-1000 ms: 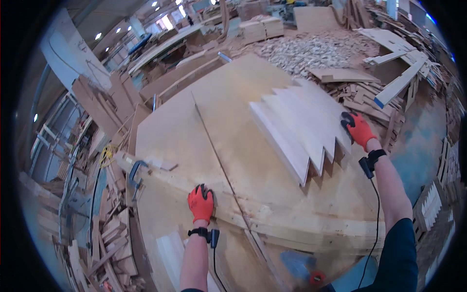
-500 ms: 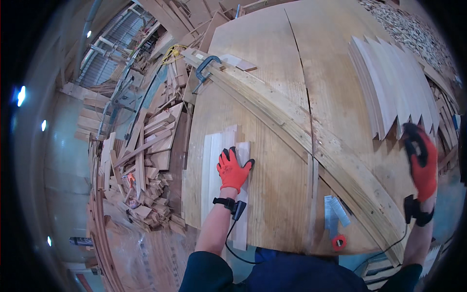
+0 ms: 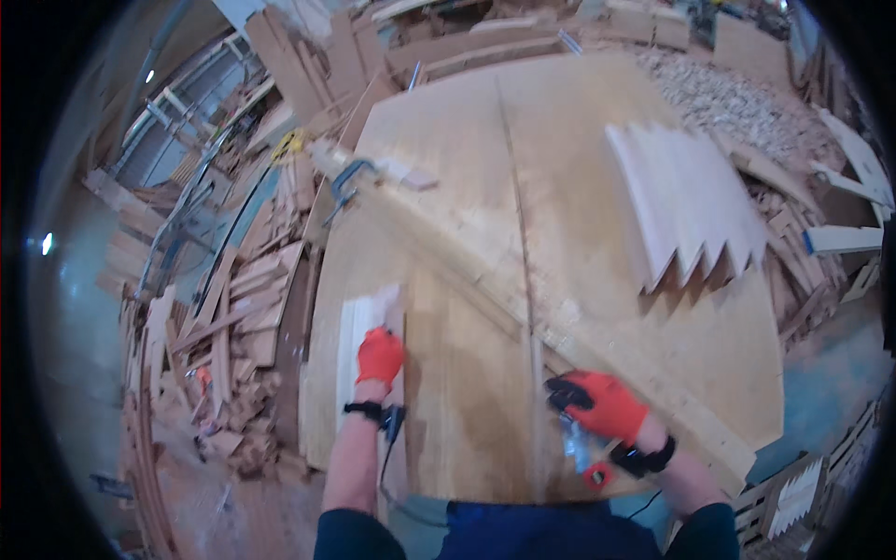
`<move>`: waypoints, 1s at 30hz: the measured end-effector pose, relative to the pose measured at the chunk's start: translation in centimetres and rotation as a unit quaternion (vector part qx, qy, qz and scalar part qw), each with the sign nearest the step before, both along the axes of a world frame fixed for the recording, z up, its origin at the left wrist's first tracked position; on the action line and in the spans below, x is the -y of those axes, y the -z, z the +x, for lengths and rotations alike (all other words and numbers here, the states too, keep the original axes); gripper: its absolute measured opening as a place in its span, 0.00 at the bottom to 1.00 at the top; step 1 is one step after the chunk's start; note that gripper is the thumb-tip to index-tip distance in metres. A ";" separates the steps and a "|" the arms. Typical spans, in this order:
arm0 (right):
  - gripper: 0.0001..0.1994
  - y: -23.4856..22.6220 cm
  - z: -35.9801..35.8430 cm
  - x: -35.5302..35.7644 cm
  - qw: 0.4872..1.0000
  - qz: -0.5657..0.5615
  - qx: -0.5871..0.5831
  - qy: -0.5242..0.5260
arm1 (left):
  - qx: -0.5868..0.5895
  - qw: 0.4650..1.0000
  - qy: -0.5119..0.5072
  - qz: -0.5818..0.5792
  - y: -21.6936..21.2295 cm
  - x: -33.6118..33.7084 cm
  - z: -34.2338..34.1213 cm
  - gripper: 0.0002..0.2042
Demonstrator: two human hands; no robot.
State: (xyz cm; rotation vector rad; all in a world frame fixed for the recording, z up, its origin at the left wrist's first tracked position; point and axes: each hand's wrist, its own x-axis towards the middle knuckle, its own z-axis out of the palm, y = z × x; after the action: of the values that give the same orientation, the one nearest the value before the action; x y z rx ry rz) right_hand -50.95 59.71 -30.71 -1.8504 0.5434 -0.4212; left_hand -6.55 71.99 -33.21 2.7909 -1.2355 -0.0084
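Observation:
My left hand [image 3: 381, 357], in an orange-red glove with dark fingertips, rests on the pale wooden boards at the table's left side. Its fingers are curled over a narrow wooden board [image 3: 396, 448], next to a grooved one [image 3: 349, 359]. In a matching glove, my right hand [image 3: 605, 407] hovers at the lower middle, knuckles up and dark fingertips toward the left. Motion blurs those fingers, so their grip is unclear. Just below it lie silvery strips [image 3: 573, 446] and a small red round object [image 3: 597, 476] with a dark centre.
A long timber beam [image 3: 448, 245] crosses the wooden tabletop [image 3: 457, 392] diagonally, with a C-clamp [image 3: 349, 187] at its far end. Pointed-end boards [image 3: 686, 210] are stacked at the right. Offcuts [image 3: 238, 373] pile up on the left; wood chips [image 3: 719, 107] lie beyond.
My right hand has come from beside the pointed boards to above the silvery strips. My left hand's spread fingers have curled in on the boards. The whole view has shifted.

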 end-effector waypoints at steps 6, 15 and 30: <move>0.35 -0.9 7.4 -0.8 0.987 0.140 0.006 0.075 | -0.175 0.969 0.060 -0.166 -9.7 6.1 -4.5 0.13; 0.47 -5.2 12.9 2.9 0.950 -0.156 -0.156 0.222 | -0.582 0.700 0.084 -0.405 -9.3 15.3 -9.8 0.15; 0.39 6.2 5.6 12.5 0.837 -0.337 -0.409 0.136 | -0.028 0.967 0.229 -0.108 3.9 16.8 -1.4 0.27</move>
State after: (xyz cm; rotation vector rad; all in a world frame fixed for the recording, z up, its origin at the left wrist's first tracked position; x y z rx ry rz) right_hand -45.37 47.21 -36.92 -2.6399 1.3890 0.0560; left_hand -7.95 55.19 -37.14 2.2534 -1.7196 0.0162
